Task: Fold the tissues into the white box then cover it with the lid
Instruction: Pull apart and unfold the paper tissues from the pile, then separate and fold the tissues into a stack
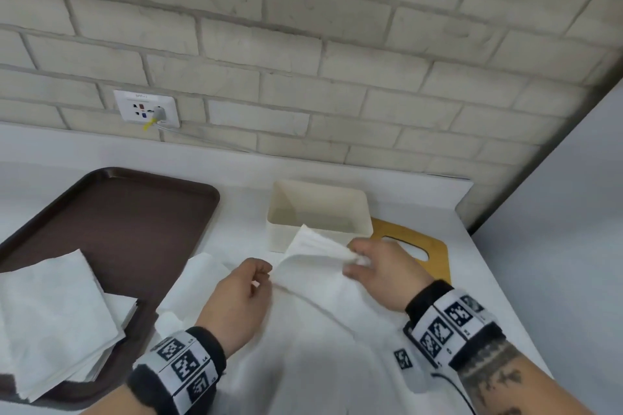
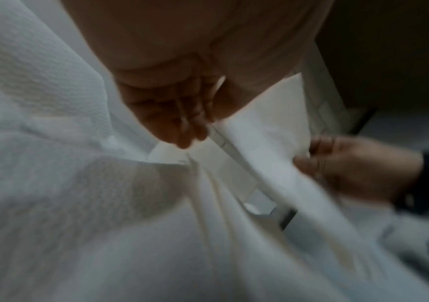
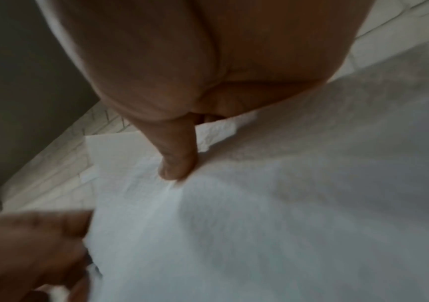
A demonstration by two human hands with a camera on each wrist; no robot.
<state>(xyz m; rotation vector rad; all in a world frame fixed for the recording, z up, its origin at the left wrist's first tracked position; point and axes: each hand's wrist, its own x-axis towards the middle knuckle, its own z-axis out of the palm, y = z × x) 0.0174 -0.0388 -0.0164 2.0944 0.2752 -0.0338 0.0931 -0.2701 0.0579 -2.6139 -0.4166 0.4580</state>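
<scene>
A large white tissue (image 1: 320, 286) lies spread on the counter in front of the open white box (image 1: 360, 212). My right hand (image 1: 357, 259) pinches one corner of it and holds that corner lifted near the box's front wall. My left hand (image 1: 261, 274) pinches the tissue's edge a little to the left, fingers curled. In the left wrist view the fingers (image 2: 192, 126) meet at the tissue (image 2: 259, 143), with the right hand (image 2: 350, 163) beyond. The right wrist view shows a finger (image 3: 179, 159) on the tissue (image 3: 233, 214). The wooden lid (image 1: 428, 246) lies flat, right of the box.
A brown tray (image 1: 141, 212) sits at the left with a stack of tissues (image 1: 57, 313) on its near end. Another white sheet (image 1: 202, 266) lies between tray and hands. A brick wall with a socket (image 1: 146, 109) runs behind the counter.
</scene>
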